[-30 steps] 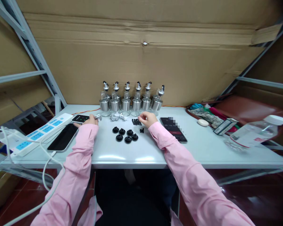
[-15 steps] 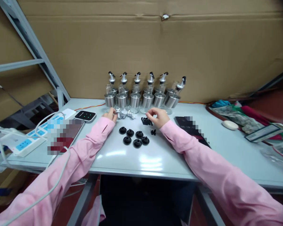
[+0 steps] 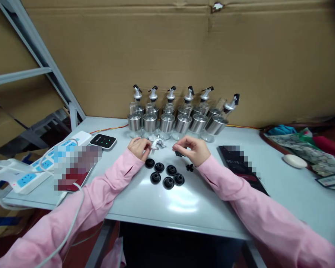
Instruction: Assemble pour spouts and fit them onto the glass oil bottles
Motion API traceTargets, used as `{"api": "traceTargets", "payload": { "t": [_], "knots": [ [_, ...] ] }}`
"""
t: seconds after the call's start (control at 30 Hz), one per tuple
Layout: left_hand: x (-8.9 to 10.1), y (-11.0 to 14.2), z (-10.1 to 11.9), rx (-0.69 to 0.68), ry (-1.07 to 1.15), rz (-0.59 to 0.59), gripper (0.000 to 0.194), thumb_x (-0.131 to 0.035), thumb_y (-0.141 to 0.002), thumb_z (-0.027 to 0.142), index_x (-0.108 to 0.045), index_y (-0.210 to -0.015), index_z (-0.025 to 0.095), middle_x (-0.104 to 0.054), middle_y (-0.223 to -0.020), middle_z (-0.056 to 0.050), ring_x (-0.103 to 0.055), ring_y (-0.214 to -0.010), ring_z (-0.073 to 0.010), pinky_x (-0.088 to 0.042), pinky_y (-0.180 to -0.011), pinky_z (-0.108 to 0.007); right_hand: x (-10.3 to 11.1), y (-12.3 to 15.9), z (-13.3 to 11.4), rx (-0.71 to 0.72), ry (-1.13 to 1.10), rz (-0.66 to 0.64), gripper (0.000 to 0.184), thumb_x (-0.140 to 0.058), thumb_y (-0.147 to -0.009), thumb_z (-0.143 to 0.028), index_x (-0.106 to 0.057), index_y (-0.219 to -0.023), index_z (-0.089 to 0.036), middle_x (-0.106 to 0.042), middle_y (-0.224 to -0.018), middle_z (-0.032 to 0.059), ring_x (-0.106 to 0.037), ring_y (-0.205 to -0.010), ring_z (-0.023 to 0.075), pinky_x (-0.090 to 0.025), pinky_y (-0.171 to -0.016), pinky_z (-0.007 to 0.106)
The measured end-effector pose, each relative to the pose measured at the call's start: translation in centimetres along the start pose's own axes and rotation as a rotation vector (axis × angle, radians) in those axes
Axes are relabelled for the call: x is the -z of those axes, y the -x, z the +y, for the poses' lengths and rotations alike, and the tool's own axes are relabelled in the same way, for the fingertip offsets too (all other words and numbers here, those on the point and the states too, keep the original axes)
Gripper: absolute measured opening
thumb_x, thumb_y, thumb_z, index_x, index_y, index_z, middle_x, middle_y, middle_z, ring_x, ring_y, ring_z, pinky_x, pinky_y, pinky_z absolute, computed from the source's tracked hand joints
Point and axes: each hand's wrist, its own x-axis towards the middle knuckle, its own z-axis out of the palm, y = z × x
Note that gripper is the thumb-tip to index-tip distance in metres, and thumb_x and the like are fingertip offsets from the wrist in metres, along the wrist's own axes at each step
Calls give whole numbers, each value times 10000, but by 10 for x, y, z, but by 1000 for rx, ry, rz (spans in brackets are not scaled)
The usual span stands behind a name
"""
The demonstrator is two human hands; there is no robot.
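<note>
My left hand is closed around a small silver pour spout, held just above the table. My right hand is pinched over a small black plug from the little pile beneath its fingers. Several round black rubber stoppers lie on the table in front of both hands, with one small black piece beside them. A row of several glass and steel dispenser bottles with spouts stands behind the hands against the cardboard wall.
A dark phone lies to the right. A small black device with green lights, a white power strip and cables sit to the left. A white oval object and colourful cloth are at far right.
My left hand came in from the left by the small black device and now holds a silver spout near the stoppers. My right hand stays at the black plugs. The camera view shifted left.
</note>
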Motion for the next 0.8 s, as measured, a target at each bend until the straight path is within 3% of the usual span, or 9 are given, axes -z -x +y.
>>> {"api": "traceTargets", "payload": {
  "t": [0.2,0.33,0.47,0.57,0.67,0.8],
  "knots": [
    [4,4,31,-168,145,150,191,-351,-837,185,-532,-778,196,-632,-628,25,-586,-579,-117,-388,-824,-336,-13,11,-14,-94,-359,-21,302,-680,-667,-456,-592,-730,-173,-623,-610,11,-568,-566,121,-471,-575,273],
    [7,9,41,-141,205,55,208,-334,-846,144,-527,-795,200,-659,-688,18,-602,-616,-108,-364,-869,-351,-13,17,-19,-191,-444,-14,288,-685,-666,-452,-604,-697,-178,-581,-555,-7,-529,-523,107,-448,-535,260],
    [10,12,41,-167,262,31,210,-350,-822,106,-533,-825,210,-659,-679,27,-596,-592,-97,-357,-903,-357,-13,21,-15,-327,-550,-49,316,-716,-625,-467,-600,-650,-175,-569,-523,-10,-514,-492,103,-418,-506,256],
    [8,14,40,-192,287,6,219,-365,-806,91,-529,-858,226,-660,-683,38,-592,-571,-94,-365,-912,-361,-18,24,-10,-449,-782,-129,361,-738,-603,-477,-577,-678,-163,-530,-483,-34,-473,-430,79,-371,-451,230],
    [5,14,43,-155,326,69,228,-354,-800,87,-521,-828,240,-640,-633,61,-566,-510,-86,-373,-890,-359,-24,28,-9,-575,-1019,-232,377,-723,-643,-468,-564,-785,-158,-500,-483,-54,-408,-382,48,-287,-386,187],
    [9,12,49,-101,351,36,233,-347,-825,102,-521,-810,257,-625,-615,71,-558,-502,-87,-390,-844,-350,-25,33,-13,-631,-1142,-404,385,-665,-716,-471,-578,-903,-146,-491,-504,-55,-352,-355,26,-214,-349,170]
  ]
}}
